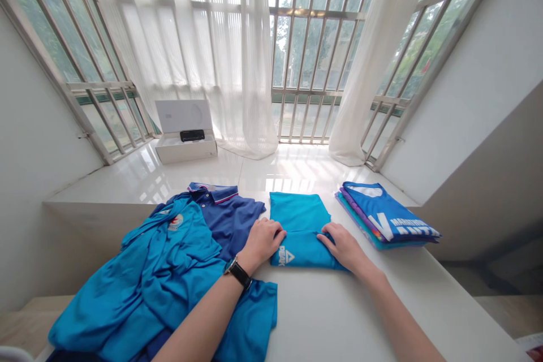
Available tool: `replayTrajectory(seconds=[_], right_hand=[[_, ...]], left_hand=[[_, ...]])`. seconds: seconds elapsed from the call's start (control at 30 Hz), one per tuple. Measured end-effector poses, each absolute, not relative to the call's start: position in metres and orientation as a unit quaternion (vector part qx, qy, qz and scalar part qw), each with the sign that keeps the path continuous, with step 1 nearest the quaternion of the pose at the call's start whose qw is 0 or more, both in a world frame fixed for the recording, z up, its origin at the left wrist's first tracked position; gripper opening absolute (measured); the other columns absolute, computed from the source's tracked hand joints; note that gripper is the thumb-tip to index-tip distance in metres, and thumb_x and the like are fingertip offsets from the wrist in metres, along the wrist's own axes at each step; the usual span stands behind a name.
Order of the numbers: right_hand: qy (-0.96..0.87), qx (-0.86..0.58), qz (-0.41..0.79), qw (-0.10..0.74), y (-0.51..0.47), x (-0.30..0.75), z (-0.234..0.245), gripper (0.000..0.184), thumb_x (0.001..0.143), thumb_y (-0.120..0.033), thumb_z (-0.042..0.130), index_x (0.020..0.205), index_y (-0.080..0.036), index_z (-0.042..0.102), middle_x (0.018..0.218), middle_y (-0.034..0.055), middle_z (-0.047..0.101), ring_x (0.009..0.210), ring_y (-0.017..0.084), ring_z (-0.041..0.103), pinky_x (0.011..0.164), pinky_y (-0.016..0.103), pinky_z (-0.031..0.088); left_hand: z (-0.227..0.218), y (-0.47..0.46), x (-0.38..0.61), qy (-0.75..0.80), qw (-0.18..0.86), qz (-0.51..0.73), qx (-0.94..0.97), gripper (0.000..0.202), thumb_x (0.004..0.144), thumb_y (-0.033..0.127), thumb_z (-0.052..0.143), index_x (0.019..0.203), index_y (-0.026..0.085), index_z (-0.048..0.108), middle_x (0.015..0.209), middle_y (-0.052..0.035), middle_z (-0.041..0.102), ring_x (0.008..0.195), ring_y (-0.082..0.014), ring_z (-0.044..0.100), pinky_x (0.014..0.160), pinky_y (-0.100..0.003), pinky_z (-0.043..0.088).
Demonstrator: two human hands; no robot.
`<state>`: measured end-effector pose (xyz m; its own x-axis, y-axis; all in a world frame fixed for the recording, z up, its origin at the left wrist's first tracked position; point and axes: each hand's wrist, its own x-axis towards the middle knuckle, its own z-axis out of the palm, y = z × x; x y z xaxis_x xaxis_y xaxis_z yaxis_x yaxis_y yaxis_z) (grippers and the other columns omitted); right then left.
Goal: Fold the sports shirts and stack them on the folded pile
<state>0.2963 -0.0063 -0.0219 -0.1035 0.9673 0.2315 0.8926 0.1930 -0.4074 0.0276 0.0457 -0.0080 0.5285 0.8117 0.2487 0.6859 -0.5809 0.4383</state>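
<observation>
A teal shirt (pixel 299 212) lies partly folded in front of me, its lower part turned up over the rest, with a white triangle logo and lettering at the lower left. My left hand (pixel 263 242) is closed on the left end of the fold, fingers curled at the cloth. On the right end of the same fold my right hand (pixel 340 245) pinches the fabric between thumb and fingers. A black-strapped watch (pixel 238 272) is on my left wrist. Left of the shirt, a loose heap of teal clothes (pixel 169 260) lies partly over a dark blue polo shirt (pixel 227 218).
To the right is a stack of folded shirts (pixel 390 218), a blue one with white lettering on top. An open white box (pixel 186 150) with a black object (pixel 192 135) stands on the ledge (pixel 254 172) by the barred window. White curtains (pixel 254 68) hang behind.
</observation>
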Motion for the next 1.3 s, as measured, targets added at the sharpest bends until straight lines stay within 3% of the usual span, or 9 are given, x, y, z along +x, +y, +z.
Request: replayTrajectory(seconds=[0.3,0.53,0.73,1.13,1.3], right_hand=[[-0.737,-0.630,0.081,0.232,-0.006,0.296,-0.022,0.026,0.095,-0.045,0.046,0.087,-0.023,0.059,0.092,0.0096,0.068,0.089,0.027,0.062,0.081,0.039,0.049],[-0.739,-0.630,0.081,0.226,-0.006,0.297,-0.024,0.026,0.096,-0.044,0.046,0.087,-0.023,0.059,0.092,0.0095,0.068,0.090,0.027,0.062,0.082,0.039,0.049],[-0.741,-0.625,0.079,0.232,-0.006,0.297,-0.022,0.027,0.096,-0.045,0.046,0.086,-0.024,0.059,0.093,0.0093,0.069,0.091,0.026,0.063,0.082,0.038,0.049],[-0.730,-0.624,0.091,0.263,-0.003,0.301,-0.030,0.026,0.096,-0.045,0.048,0.086,-0.024,0.059,0.092,0.0079,0.068,0.090,0.026,0.062,0.081,0.037,0.049],[-0.719,-0.623,0.130,0.279,0.001,0.305,-0.031,0.029,0.095,-0.046,0.045,0.082,-0.024,0.058,0.087,0.0066,0.068,0.086,0.025,0.062,0.080,0.037,0.048]], left_hand=[[-0.009,0.048,0.027,0.432,0.154,0.211,0.863,0.026,0.096,0.035,0.052,0.085,0.022,0.071,0.090,-0.0067,0.073,0.085,-0.0216,0.063,0.078,-0.033,0.042],[-0.010,0.047,0.028,0.395,0.200,0.282,0.851,0.023,0.097,0.032,0.051,0.086,0.021,0.068,0.095,-0.0050,0.070,0.085,-0.0182,0.063,0.078,-0.028,0.045],[-0.009,0.046,0.030,0.392,0.240,0.288,0.840,0.026,0.097,0.032,0.047,0.083,0.021,0.067,0.088,-0.0046,0.072,0.081,-0.0186,0.064,0.074,-0.027,0.045],[-0.017,0.051,0.027,0.481,0.230,0.215,0.818,0.030,0.099,0.037,0.043,0.087,0.021,0.066,0.086,-0.0054,0.072,0.078,-0.0192,0.066,0.066,-0.027,0.041],[-0.020,0.052,0.028,0.489,0.199,0.213,0.822,0.028,0.099,0.034,0.043,0.090,0.020,0.066,0.092,-0.0068,0.071,0.085,-0.0202,0.065,0.071,-0.028,0.043]])
